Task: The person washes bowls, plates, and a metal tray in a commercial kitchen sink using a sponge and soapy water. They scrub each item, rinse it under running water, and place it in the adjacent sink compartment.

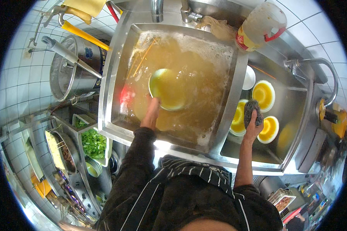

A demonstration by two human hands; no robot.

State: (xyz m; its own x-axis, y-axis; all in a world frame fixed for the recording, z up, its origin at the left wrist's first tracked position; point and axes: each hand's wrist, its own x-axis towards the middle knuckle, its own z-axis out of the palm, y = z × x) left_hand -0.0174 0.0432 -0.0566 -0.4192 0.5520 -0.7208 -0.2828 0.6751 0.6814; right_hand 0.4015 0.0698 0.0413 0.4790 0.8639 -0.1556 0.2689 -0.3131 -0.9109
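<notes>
A yellow-green bowl with a pale rim (154, 79) lies partly under the murky brown water of the large sink (104, 96). My left hand (152, 112) grips its near edge, fingers partly hidden by bowl and water. Over the smaller sink on the right, my right hand (254, 129) is closed on a grey steel wool scourer (252, 111). Below and around the scourer sit several bowls with yellow insides, among them one at the back (263, 96) and one nearer (268, 130). A white bowl (249, 78) shows beside the divider.
Chopsticks (144, 57) and something red (126, 95) are in the large sink. Behind stand a plastic jug (260, 29) and a crumpled cloth (216, 27). A curved tap (316, 61) rises at right. Left are a metal bucket (61, 75) and chopped greens (93, 143).
</notes>
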